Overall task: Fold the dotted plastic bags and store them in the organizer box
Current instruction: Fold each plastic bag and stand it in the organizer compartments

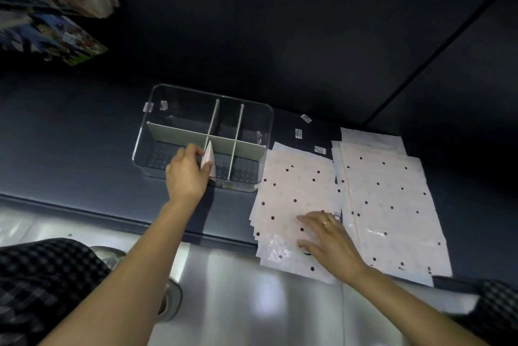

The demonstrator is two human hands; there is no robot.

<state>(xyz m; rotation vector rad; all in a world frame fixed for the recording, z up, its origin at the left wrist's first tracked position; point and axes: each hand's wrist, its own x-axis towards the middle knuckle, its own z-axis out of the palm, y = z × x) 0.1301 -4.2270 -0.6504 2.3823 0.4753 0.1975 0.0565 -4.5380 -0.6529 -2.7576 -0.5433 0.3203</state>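
We see a folded bag (208, 159), a small pale triangle, pinched upright in the left hand (186, 174) at the front of the box (157, 93), over its front middle compartment, beside a divider (179, 137). The box is clear plastic, with pale dividers splitting it into several cells (we cannot tell if the bag touches the floor of its cell). Just right of the box lies a stack of flat dotted bags (291, 186), fanned at the near edge; the right hand (328, 236) rests on it with fingers spread and straight, gripping nothing, a ring on one finger. A second stack (389, 200) lies just beside the first, farther right. All sit on a dark shelf (70, 149).
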